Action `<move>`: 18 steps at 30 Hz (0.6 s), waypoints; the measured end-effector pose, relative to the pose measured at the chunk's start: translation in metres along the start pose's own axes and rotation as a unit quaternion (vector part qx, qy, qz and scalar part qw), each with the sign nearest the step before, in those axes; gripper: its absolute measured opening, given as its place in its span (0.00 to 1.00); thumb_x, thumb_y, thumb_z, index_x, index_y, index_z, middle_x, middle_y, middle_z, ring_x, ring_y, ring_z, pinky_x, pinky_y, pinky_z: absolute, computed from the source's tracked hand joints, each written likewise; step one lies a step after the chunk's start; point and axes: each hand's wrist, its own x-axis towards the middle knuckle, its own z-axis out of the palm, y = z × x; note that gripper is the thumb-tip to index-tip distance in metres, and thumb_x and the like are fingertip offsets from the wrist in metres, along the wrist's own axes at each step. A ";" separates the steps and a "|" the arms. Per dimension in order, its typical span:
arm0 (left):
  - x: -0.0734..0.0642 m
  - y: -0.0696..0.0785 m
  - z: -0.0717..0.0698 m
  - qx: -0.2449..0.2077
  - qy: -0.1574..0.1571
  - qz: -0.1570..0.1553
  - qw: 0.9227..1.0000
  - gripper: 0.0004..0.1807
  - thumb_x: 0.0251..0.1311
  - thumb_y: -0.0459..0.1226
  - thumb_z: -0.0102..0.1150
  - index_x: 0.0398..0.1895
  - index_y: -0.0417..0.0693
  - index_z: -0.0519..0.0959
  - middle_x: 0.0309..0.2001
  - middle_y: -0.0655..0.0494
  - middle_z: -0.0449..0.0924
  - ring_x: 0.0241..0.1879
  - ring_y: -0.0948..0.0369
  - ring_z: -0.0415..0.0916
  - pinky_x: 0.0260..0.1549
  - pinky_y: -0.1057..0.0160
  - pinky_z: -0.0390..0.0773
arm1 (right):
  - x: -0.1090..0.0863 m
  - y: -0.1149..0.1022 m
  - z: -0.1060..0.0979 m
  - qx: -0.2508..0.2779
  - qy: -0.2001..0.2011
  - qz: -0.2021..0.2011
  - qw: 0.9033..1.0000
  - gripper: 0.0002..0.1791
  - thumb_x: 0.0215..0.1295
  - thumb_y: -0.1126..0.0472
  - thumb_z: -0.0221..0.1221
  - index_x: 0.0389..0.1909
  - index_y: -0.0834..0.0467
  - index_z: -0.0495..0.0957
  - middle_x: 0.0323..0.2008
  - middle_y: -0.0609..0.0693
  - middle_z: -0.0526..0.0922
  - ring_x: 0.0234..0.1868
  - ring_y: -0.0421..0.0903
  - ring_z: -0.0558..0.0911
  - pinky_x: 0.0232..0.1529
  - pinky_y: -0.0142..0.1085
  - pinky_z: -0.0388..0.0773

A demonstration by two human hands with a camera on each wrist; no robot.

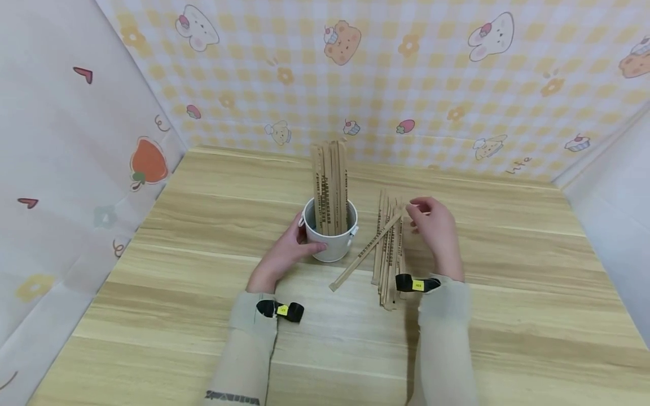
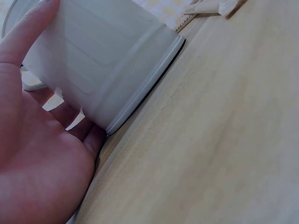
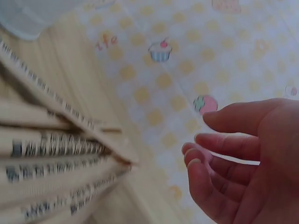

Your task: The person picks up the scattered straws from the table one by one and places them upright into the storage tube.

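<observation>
A small white bucket stands upright on the table, with several slim brown paper-wrapped sticks standing in it. My left hand grips its left side, thumb on the front and fingers round behind. To the right lies a pile of similar wrapped sticks printed with dark lettering. One wrapped stick lies slantwise over the pile, its lower end toward the bucket. Beside its upper end is my right hand, fingers loosely bent; the right wrist view shows a gap between fingertips and sticks.
The wood-grain table reaches back to a yellow checked cloth wall printed with cartoons. A white sheet hangs along the left side, and another pale sheet on the right. Both wrists wear black straps.
</observation>
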 end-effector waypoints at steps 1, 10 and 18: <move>0.000 0.000 0.000 0.000 0.000 0.000 1.000 0.52 0.40 0.43 0.69 0.65 0.75 0.46 0.65 0.61 0.54 0.63 0.61 0.53 0.60 0.59 0.54 | 0.000 0.003 -0.001 -0.004 -0.004 0.007 1.000 0.21 0.64 0.53 0.50 0.52 0.62 0.70 0.39 0.57 0.76 0.33 0.56 0.79 0.32 0.44 0.79; 0.000 -0.001 -0.001 0.008 -0.004 0.003 1.000 0.51 0.42 0.43 0.68 0.66 0.74 0.45 0.66 0.60 0.52 0.63 0.60 0.52 0.61 0.59 0.53 | 0.004 0.023 -0.002 -0.079 -0.065 0.053 0.993 0.25 0.62 0.50 0.50 0.55 0.61 0.67 0.38 0.56 0.77 0.31 0.49 0.79 0.34 0.39 0.73; 0.000 -0.001 -0.001 0.003 -0.004 0.004 1.000 0.51 0.42 0.43 0.68 0.66 0.73 0.45 0.65 0.61 0.53 0.63 0.60 0.52 0.61 0.59 0.53 | 0.005 0.029 0.009 -0.065 -0.120 0.071 0.988 0.27 0.61 0.51 0.52 0.58 0.62 0.63 0.42 0.58 0.76 0.32 0.49 0.79 0.32 0.38 0.77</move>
